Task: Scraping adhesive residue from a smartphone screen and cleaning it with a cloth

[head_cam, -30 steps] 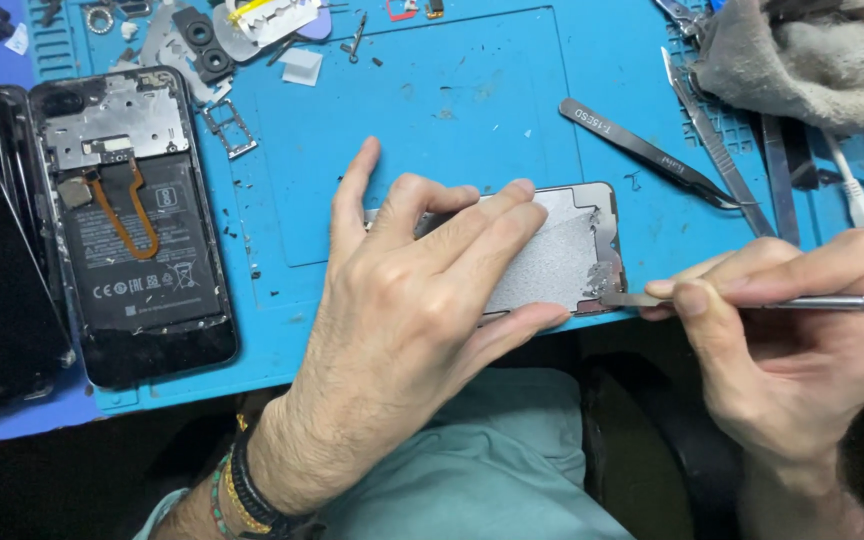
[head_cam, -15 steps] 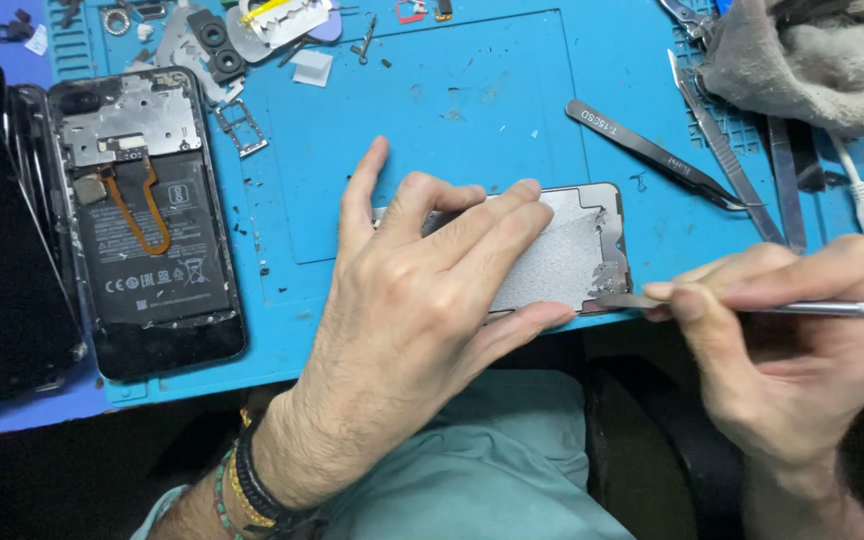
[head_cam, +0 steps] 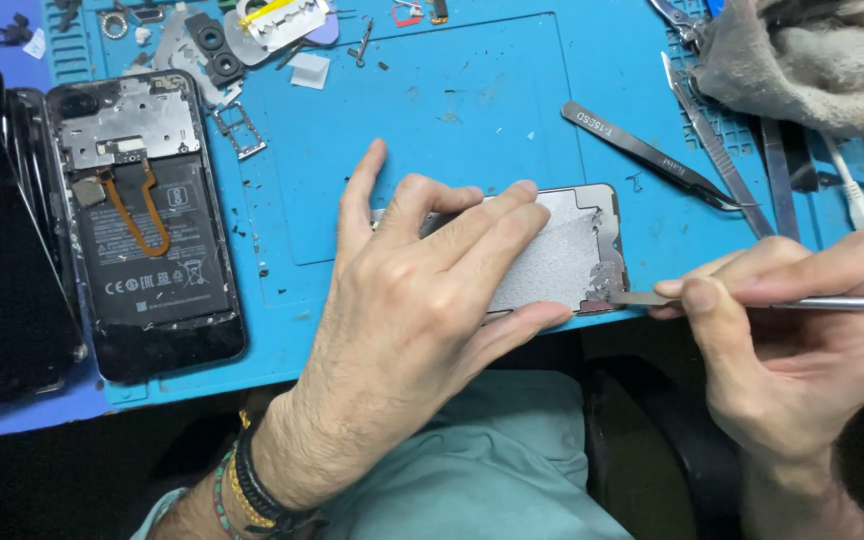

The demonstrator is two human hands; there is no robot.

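Scraping phone panel (head_cam: 552, 255) corner on blue mat (head_cam: 432, 110).
Left hand (head_cam: 422, 310) fingers spread, pinning panel steady; right hand (head_cam: 792, 330) pinching metal blade (head_cam: 642, 298) at panel's corner.

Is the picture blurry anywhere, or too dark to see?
Head view: sharp and evenly lit across the blue mat; both the left hand and right hand look crisp; only the strip below the mat edge is dark, hiding detail there.
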